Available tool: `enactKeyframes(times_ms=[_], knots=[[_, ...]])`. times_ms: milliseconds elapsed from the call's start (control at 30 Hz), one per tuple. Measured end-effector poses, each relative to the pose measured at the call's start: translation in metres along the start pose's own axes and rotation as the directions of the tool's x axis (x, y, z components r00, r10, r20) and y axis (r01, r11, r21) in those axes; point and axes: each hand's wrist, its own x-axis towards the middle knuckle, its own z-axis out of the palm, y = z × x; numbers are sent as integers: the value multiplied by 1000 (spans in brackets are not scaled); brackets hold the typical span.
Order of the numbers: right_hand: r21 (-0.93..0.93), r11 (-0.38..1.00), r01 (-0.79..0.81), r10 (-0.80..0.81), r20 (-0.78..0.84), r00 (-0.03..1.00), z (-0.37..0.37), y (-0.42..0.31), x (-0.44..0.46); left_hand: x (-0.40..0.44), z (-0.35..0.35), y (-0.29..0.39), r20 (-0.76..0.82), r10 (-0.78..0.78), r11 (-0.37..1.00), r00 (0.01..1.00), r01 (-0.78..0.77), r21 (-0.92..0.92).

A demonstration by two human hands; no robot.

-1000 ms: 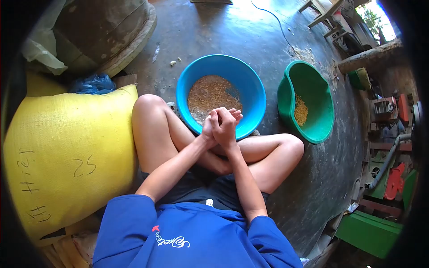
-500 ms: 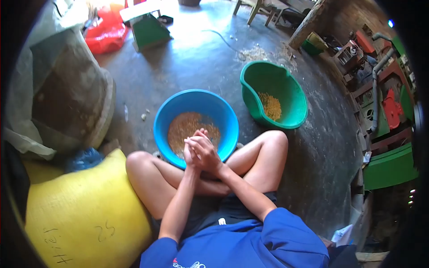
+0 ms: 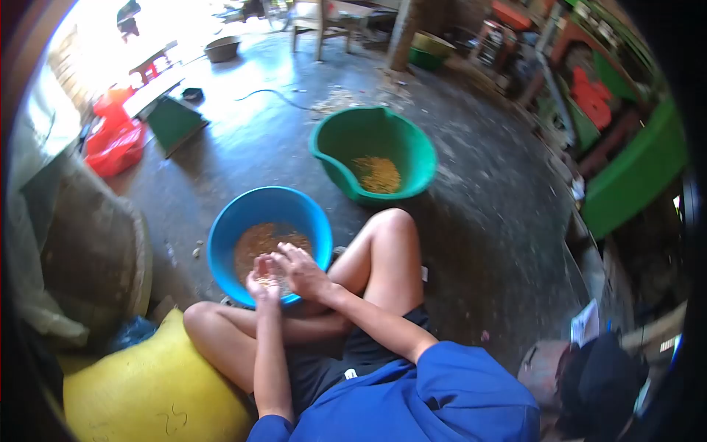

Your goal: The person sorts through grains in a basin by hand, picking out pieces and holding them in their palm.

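Observation:
My left hand point(image 3: 264, 287) is cupped palm up over the near rim of the blue basin point(image 3: 218, 259), with a few pale yellow grains point(image 3: 264, 281) in its palm. Just to its right, my right hand point(image 3: 302, 274) has its fingers stretched out, slightly apart from the left, and nothing shows in it. Brownish, grain-like material point(image 3: 258, 241) covers much of the basin's bottom. Beyond the basin, to the right, stands a green tub point(image 3: 420, 151) with a heap of yellow grain point(image 3: 379, 175) inside.
A full yellow sack point(image 3: 147, 376) leans by my left knee. A large grey container point(image 3: 92, 243) stands at the left. Farther off are a red plastic bag point(image 3: 116, 144), a green scale-like stand point(image 3: 173, 124) and a wooden chair point(image 3: 321, 28). Green and red machinery point(image 3: 589, 99) lines the right.
My hands were clasped together over the basin; now they have parted, showing grains in the left palm. The camera view has turned to the right.

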Motion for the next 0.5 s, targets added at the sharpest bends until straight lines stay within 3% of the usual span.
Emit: enactKeyframes(times_ms=[33,67,100,133,167,233,300,367,433,500], knots=[[-118,993,1,10,97,995,8,11,-9,1,2,7,18,38,999,999,-38,27],[-43,999,-11,24,306,952,5,16,-14,-6,12,12,-3,31,999,1000,-31,11],[-153,986,62,8,420,907,10,18,-23,-9,19,17,-25,23,1000,999,-23,-3],[-199,979,41,67,507,859,17,19,-31,0,7,24,97,-47,999,994,46,5],[-110,994,7,56,564,824,12,16,-33,7,-6,30,214,-114,993,970,114,14],[-57,998,-20,49,564,825,9,14,-37,0,6,30,-6,-113,992,994,113,51],[-42,999,18,11,601,799,-9,4,-35,-9,15,27,-92,-34,993,995,44,107],[-112,990,83,4,619,785,-15,6,-41,-13,19,27,-165,-60,991,984,79,112],[-181,971,154,-15,600,800,1,7,-46,-24,22,29,-140,-71,988,988,89,124],[-205,975,87,45,564,825,20,14,-48,-33,28,32,-128,-57,980,990,79,180]])
